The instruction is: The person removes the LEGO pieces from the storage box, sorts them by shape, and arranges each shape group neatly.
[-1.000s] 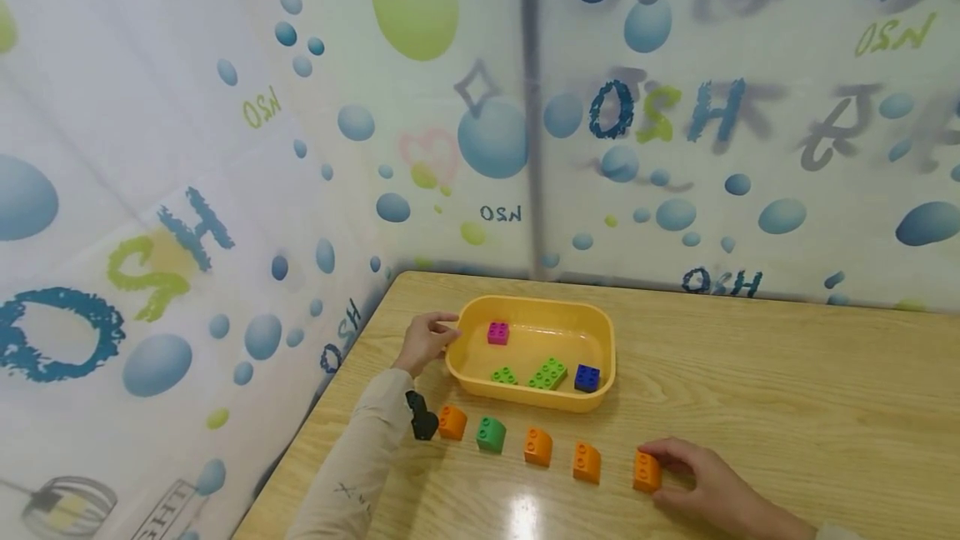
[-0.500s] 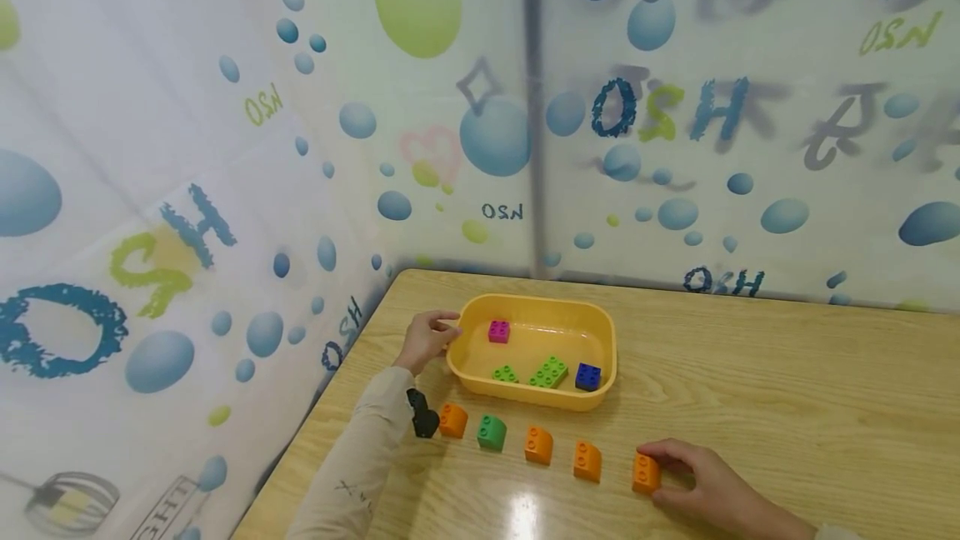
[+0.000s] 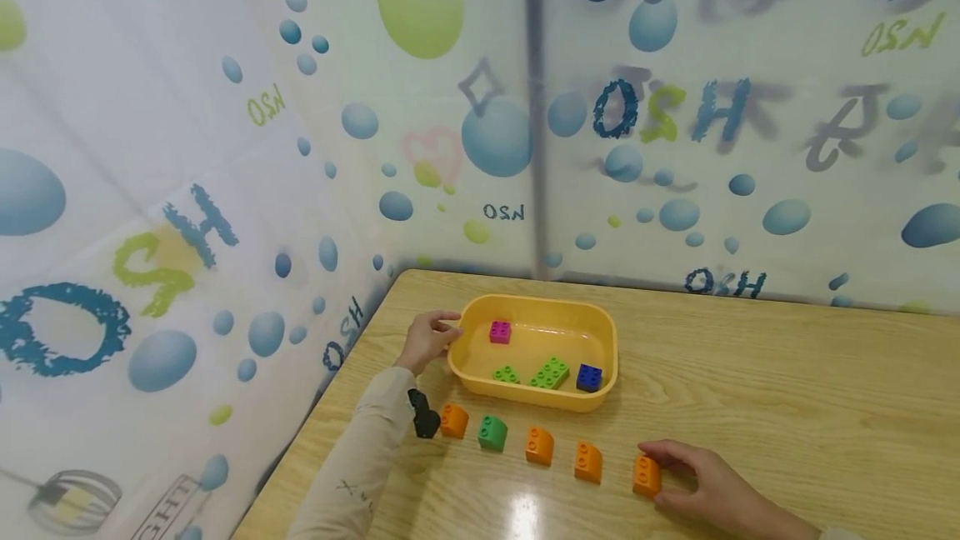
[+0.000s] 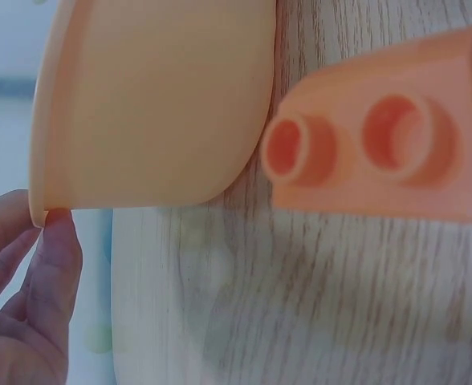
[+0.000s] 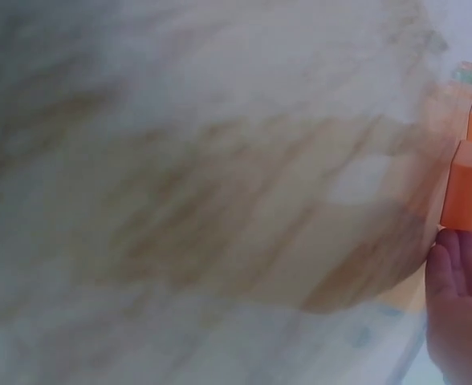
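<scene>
My left hand (image 3: 427, 342) pinches the left rim of a yellow plastic bin (image 3: 607, 332), with fingers and thumb on either side of the rim in the left wrist view. Inside the bin lie a magenta brick (image 3: 500, 332), two lime green bricks (image 3: 551, 373) and a dark blue brick (image 3: 589, 377). At the right end of a row of curved-top toy bricks, my right hand (image 3: 701, 482) holds an orange brick (image 3: 646, 476) between thumb and fingers. Its row mates are a green brick (image 3: 492, 433) and orange bricks (image 3: 588, 462), all standing apart on the table.
The wooden table (image 3: 787, 373) meets a patterned curtain (image 3: 675, 148) at its back and left. A black device (image 3: 423, 414) on the left wrist is close beside the leftmost orange brick (image 3: 453, 421). The row stands in front of the bin.
</scene>
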{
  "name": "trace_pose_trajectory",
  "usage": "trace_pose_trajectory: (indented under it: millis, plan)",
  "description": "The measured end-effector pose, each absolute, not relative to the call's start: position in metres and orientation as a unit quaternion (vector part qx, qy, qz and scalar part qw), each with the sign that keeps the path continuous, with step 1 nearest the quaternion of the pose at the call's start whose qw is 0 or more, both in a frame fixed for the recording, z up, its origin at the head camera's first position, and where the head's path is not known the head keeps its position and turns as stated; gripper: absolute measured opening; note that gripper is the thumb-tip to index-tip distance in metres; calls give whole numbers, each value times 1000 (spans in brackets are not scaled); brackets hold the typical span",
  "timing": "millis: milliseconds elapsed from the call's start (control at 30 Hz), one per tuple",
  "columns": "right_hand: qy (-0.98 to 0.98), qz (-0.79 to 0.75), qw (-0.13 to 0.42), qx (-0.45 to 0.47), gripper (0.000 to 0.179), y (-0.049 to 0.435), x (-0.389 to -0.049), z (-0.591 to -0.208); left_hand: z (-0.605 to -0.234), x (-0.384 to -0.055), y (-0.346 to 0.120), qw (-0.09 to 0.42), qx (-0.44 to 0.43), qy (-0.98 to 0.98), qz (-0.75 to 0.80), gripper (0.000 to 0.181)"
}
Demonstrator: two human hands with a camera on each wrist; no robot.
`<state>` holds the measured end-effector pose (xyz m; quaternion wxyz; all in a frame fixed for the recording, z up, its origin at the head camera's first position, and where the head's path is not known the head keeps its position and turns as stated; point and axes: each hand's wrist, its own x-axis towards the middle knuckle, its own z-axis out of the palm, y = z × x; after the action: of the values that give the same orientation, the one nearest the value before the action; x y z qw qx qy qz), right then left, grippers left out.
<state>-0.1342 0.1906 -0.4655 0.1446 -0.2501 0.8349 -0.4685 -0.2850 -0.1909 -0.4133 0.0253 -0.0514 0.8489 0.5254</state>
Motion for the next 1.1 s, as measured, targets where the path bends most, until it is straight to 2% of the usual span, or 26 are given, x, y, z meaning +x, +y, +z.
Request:
trace_pose_trajectory:
  millis: [267,467,800,1033,1100]
  plan:
    - [833,-477,165,-229,51,191,-134,-464,-413,-284,-190,25,-58,850,523,29]
    - [834,-467,143,-255,45,191,-135,-463,-412,-285,-191,25,-55,852,520,29]
    - [828,-468,127,-282,46,192,-136,-464,-413,-286,-191,23,-47,851,522,29]
    - [816,-487,181,-254,46,195,-142,-455,-413,-286,-190,24,-49,852,521,29]
    - [816,-492,182,-244,43,193,-147,-446,-412,-286,-190,24,-47,852,520,29]
